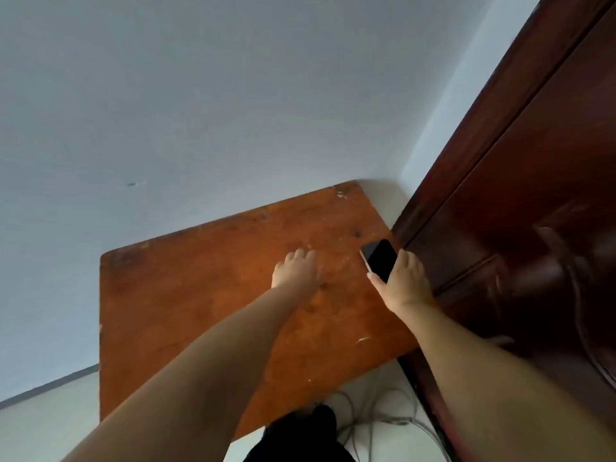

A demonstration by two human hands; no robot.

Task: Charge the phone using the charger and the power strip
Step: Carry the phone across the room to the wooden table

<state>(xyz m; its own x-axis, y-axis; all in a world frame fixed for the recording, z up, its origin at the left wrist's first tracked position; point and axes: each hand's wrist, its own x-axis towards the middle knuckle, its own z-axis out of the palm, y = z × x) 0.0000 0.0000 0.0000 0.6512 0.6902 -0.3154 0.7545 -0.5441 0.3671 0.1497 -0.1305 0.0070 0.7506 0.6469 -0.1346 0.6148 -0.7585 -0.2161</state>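
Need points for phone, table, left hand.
phone (380, 258): head view, middle of dark screen.
table (186, 295): head view, bare top left of the arm.
left hand (296, 270): head view, back of hand.

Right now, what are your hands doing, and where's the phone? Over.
Right hand holding the phone, screen dark, over the table edge. Left hand empty, palm down over the table. No charger or power strip in sight; cables on the floor.

Both bare forearms stretched forward over the desk (200, 295). Left hand (295, 270) palm down near the desk's middle, fingers loosely spread, holding nothing. Right hand (405, 281) at the desk's right edge, thumb and fingers wrapped around the lower end of the phone (379, 258).
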